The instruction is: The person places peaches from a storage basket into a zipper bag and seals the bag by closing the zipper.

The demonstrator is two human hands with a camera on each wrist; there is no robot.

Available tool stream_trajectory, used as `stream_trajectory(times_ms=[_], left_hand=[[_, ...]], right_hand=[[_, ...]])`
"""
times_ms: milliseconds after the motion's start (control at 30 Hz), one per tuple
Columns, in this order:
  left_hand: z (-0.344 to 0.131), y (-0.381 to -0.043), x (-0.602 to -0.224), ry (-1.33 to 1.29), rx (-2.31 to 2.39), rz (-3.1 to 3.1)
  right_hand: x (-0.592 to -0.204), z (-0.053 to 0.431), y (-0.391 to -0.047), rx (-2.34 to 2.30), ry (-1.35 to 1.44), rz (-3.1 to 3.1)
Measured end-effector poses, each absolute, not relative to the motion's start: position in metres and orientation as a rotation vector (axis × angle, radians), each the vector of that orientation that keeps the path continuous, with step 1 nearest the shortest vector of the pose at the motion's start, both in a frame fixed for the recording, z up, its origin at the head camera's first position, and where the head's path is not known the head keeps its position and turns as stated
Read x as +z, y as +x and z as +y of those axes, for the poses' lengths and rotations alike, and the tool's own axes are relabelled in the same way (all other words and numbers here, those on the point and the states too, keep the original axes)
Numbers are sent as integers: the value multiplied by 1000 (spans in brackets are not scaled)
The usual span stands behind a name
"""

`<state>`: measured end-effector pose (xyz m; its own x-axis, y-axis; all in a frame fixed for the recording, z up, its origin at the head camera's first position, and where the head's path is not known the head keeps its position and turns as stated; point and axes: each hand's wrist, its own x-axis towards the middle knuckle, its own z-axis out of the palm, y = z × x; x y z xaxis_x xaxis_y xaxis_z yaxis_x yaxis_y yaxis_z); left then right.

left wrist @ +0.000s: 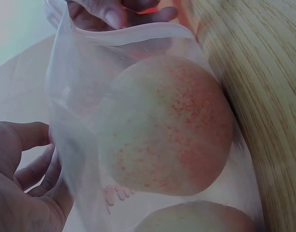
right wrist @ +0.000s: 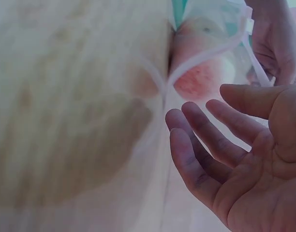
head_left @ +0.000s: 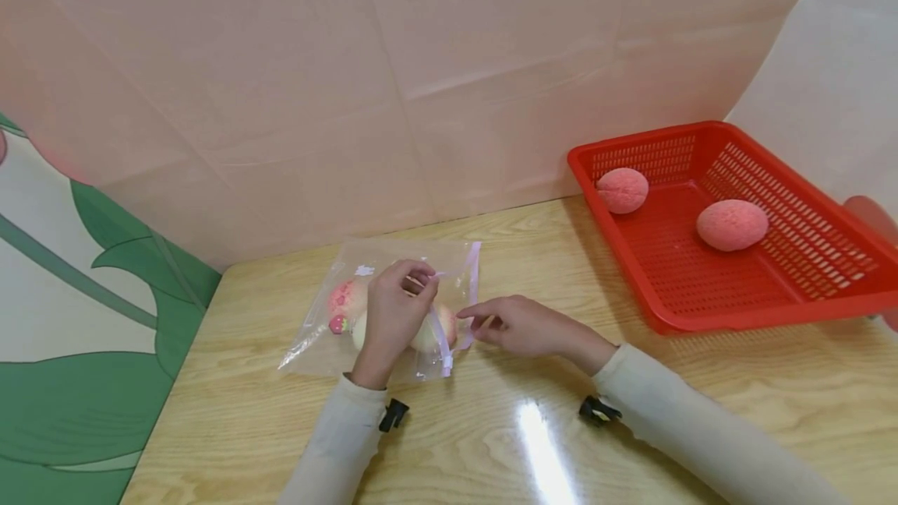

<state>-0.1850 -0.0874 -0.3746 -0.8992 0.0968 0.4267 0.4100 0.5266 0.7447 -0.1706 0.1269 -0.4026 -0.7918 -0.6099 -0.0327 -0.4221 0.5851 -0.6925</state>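
Observation:
A clear zip bag (head_left: 319,349) with a pink zip edge lies on the wooden table, its mouth partly spread toward the right. Several round cream-and-pink peaches (left wrist: 172,125) show through the plastic. My left hand (head_left: 396,310) reaches over the bag and pinches the upper lip of its mouth between thumb and fingers. Close by the mouth is my right hand (head_left: 526,326), its fingers loosely bent and its index fingertip right at the zip edge. In the right wrist view nothing sits in the palm of the right hand (right wrist: 244,159). A white slider (head_left: 447,365) sits at the zip's near end.
A red plastic basket (head_left: 634,271) stands at the right with two pink, rounded peach-like things (head_left: 733,225) in it. Behind the table (head_left: 231,419) hangs a pale pink sheet (head_left: 295,100). Green leaf shapes (head_left: 91,396) cover a surface at the left.

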Motion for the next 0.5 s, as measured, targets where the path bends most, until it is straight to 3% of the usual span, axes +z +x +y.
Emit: stream_trajectory(times_ms=[500], left_hand=[[-89,-186,-375,-424,-1315,-2434]], right_hand=[[-346,164,-166,-953,-782,2707]])
